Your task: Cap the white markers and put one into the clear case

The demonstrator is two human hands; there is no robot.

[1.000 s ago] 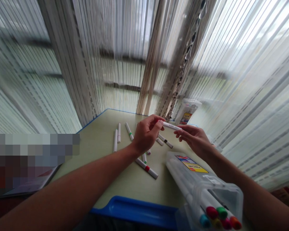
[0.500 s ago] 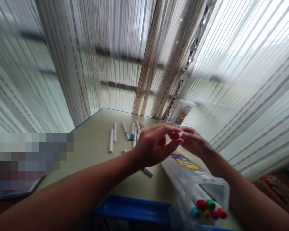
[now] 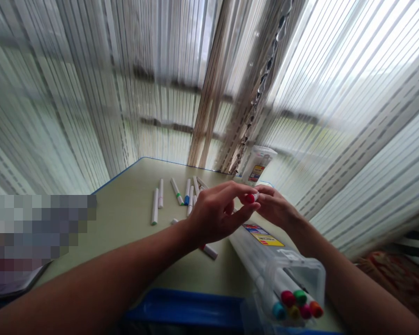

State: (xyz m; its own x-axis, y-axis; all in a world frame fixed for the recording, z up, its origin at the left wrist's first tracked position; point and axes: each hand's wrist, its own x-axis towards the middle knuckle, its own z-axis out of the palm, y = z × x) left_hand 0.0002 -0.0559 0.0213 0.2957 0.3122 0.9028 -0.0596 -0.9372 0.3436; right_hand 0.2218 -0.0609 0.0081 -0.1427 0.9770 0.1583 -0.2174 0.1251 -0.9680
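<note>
Both hands meet over the table around a white marker with a red end [image 3: 251,198]. The thumb and fingers of my left hand [image 3: 218,207] pinch it near the red end. My right hand [image 3: 277,204] closes on its far part, and the fingers hide most of the barrel. Below the hands lies a clear plastic marker case [image 3: 246,251] with a yellow label, its open end toward me. Several markers with coloured ends [image 3: 300,297] show inside that end. Left of my left hand, several loose white markers [image 3: 155,207] lie on the table.
A second clear case [image 3: 257,165] stands at the table's far edge by the striped curtain [image 3: 167,93]. A blue tray [image 3: 192,304] runs along the near edge of the pale table [image 3: 118,218]. At the left is a blurred-out patch; patterned fabric [image 3: 387,274] lies at the right.
The whole view has shifted slightly, so the table and hands appear a little further left. Both hands keep their pinch on the marker.
</note>
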